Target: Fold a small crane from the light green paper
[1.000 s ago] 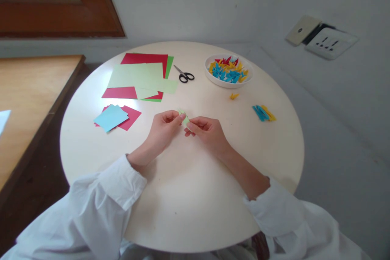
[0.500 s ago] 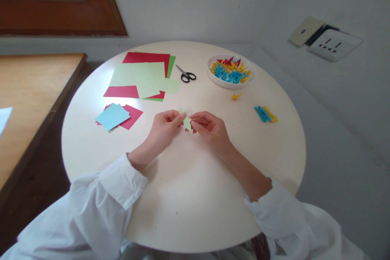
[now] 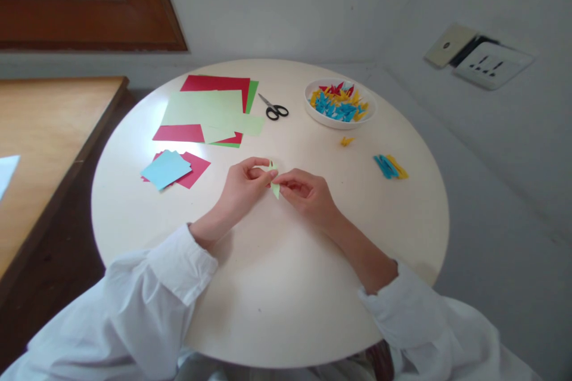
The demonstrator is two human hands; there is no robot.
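Note:
Between my two hands, above the middle of the table, is a small folded piece of pale green paper (image 3: 276, 191). My left hand (image 3: 248, 183) pinches it from the left with thumb and forefinger. From the right, the thumb and fingers of my right hand (image 3: 308, 191) close on the same paper. Fingertips cover its middle; a pointed end shows below and narrow points stick up above. A yellow paper crane (image 3: 346, 141) lies beyond my right hand. Left of my left hand is a stack of light blue (image 3: 165, 170) and red paper squares (image 3: 196, 171).
Scissors (image 3: 276, 111) with black handles lie near large red, green and pale green sheets (image 3: 205, 108). A white dish (image 3: 339, 125) holds several folded cranes. Blue and yellow folded strips (image 3: 389, 167) lie at the right. A wooden table (image 3: 58, 125) stands at the left.
My right fingers have moved left onto the pale green paper, close against my left thumb. The paper has turned slightly, its lower point now hanging a little lower.

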